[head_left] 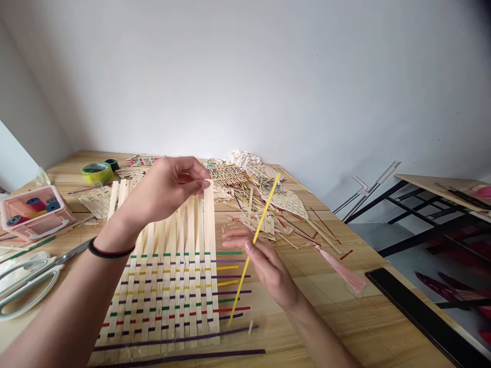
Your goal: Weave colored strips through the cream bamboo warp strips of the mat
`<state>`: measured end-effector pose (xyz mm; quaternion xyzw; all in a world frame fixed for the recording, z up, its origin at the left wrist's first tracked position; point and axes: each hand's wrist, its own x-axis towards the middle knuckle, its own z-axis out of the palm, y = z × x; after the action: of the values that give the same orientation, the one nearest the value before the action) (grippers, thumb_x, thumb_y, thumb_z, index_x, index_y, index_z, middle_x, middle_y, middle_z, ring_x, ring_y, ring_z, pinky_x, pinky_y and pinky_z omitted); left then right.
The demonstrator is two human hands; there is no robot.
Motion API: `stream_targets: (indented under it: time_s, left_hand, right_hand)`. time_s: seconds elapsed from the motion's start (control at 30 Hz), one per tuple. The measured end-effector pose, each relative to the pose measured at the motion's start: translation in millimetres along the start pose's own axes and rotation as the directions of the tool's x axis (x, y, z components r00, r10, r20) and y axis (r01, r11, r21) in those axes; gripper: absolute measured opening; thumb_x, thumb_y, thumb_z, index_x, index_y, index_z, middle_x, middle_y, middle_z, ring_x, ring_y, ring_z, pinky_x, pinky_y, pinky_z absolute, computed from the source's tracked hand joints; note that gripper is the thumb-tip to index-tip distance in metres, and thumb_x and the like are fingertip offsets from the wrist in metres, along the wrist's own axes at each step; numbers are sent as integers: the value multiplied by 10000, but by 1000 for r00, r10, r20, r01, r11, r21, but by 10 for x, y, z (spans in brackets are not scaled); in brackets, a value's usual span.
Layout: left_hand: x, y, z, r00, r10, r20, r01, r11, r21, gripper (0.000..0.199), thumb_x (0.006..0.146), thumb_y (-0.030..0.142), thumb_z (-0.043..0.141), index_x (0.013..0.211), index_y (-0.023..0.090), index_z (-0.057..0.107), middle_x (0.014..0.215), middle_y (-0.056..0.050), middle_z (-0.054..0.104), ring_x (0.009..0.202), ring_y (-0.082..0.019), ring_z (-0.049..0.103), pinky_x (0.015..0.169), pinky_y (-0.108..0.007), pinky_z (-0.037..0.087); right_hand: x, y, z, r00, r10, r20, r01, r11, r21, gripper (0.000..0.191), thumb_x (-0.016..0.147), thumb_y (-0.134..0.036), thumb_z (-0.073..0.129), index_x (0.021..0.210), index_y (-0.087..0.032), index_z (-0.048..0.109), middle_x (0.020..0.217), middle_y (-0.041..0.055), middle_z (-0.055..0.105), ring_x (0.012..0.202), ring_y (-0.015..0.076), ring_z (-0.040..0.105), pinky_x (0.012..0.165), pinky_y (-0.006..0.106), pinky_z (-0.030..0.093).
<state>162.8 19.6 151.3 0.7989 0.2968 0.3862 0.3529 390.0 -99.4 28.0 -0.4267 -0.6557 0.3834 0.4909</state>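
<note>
A woven mat [169, 291] of pale upright strips crossed by green, purple, yellow and red ones lies on the table. My left hand [164, 186], a black band on its wrist, pinches the top end of the rightmost pale strip [208, 214] above the weave. To the right of the mat, my right hand [264, 258] holds a long yellow strip [263, 217] between thumb and fingers. It slants from upper right to lower left, its lower end near the mat's right edge. Two dark purple strips [230, 353] run across the near part of the mat.
Scissors [48, 268] and a pink box [32, 207] of thread spools stand left, with yellow tape [97, 174] behind. Loose strips and woven pieces [287, 201] heap at the back. A pink tassel [343, 268] and a black bar [418, 312] lie right on the table [326, 317].
</note>
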Motion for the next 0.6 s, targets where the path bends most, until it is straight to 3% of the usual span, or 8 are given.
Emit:
stream_targets:
  time_s: [0.2,0.37,0.6]
  left_hand:
    - [-18,23,33,999,33,-11,-34,999,-29,88,863,252,683,849,166,701,771,-40,733,723,-154,692,688,-283,533]
    - [-38,71,16,1000,9,-7,-9,999,-32,59,844,238,667,844,185,693,808,-42,743,775,-172,708,743,-304,547]
    - [-27,48,-7,999,-27,-28,27,1000,-12,62,827,217,654,841,179,700,810,-37,750,771,-171,708,737,-302,537]
  right_hand:
    - [-31,-135,60,993,-23,120,37,992,-119,379,1079,-403,444,1276,-299,751,1391,71,647,1330,260,547,1185,452,358]
    - [-22,-167,104,993,31,114,-26,998,-52,404,1069,-460,449,1261,-293,762,1286,81,706,1275,282,589,1169,475,381]
    - [-22,-155,99,985,120,120,-125,992,29,423,1054,-516,455,1236,-305,775,1310,71,698,1298,297,573,1187,492,351]
